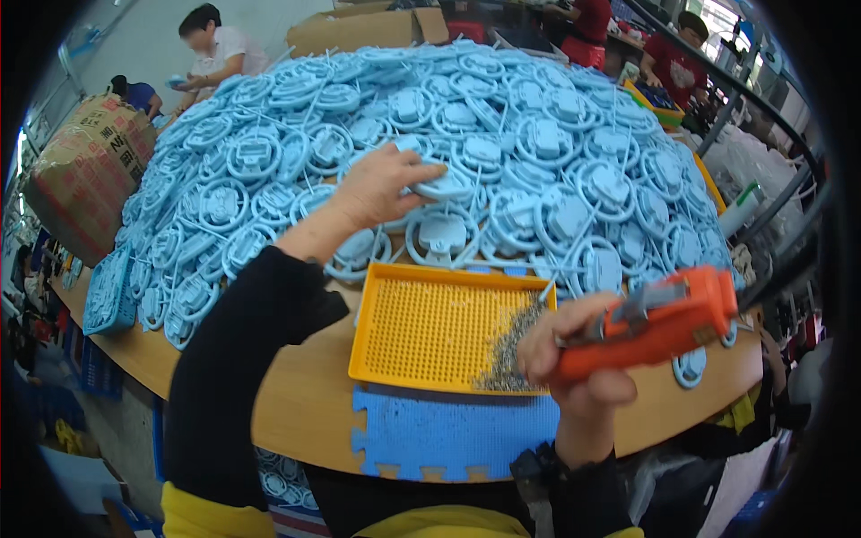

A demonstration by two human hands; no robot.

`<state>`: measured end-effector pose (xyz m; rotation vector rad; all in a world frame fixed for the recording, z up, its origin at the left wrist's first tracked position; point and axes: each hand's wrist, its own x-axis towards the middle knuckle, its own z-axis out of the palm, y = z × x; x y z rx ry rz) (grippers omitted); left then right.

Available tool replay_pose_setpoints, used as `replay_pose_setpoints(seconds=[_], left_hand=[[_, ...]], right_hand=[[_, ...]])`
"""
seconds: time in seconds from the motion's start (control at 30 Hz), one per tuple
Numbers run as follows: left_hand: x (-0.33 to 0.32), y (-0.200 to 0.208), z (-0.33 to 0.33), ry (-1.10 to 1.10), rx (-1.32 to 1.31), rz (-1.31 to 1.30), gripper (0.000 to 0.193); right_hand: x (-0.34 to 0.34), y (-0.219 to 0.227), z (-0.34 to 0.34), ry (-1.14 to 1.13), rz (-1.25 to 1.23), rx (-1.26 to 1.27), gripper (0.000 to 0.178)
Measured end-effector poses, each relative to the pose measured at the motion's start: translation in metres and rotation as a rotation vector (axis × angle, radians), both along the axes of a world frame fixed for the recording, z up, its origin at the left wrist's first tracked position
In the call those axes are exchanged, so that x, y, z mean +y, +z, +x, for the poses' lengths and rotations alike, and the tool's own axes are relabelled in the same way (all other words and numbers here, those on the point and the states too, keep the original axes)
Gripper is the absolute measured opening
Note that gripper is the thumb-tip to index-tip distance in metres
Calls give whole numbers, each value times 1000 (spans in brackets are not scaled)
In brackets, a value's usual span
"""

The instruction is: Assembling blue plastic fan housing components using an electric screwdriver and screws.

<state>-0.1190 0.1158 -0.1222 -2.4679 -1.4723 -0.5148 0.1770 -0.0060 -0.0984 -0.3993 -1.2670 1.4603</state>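
Clock positions are taken from the yellow plastic tray with a perforated floor (417,327), twelve pointing away from the worker. The tray rests on a light wooden worktop (296,394). Small grey metal pieces (513,359) are heaped inside it, toward four.

At twelve, the left hand (381,186) has its fingers on a light-blue plastic ring-shaped part (446,186), at the near slope of a large heap of similar light-blue parts (547,139). Whether that grip is closed on the part, I cannot tell.

At three, the right hand (583,345) has its grip wrapped around an orange hand tool with a grey metal piece (673,327), held off the worktop; the tool is blurred.

A blue foam mat with jigsaw edges (457,435) lies at six, just beside the tray. A light-blue plastic basket (109,291) stands at nine, and a bulky brown printed sack (90,175) at ten.
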Motion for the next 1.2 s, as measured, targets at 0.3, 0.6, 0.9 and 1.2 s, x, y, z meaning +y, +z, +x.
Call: replay_pose_setpoints(seconds=[0.3,0.6,0.9,1.2], left_hand=[[-210,123,67,180,219,-93,39],[-235,17,60,102,-623,-1440,37],[-248,-8,67,353,-749,-965,39],[-299,-28,99,243,-355,-283,64]], right_hand=[[42,-23,-7,-164,184,29,67],[63,-42,-28,-166,86,125,49],[69,-54,-26,-173,62,71,48],[71,-57,-38,-174,62,129,40]])
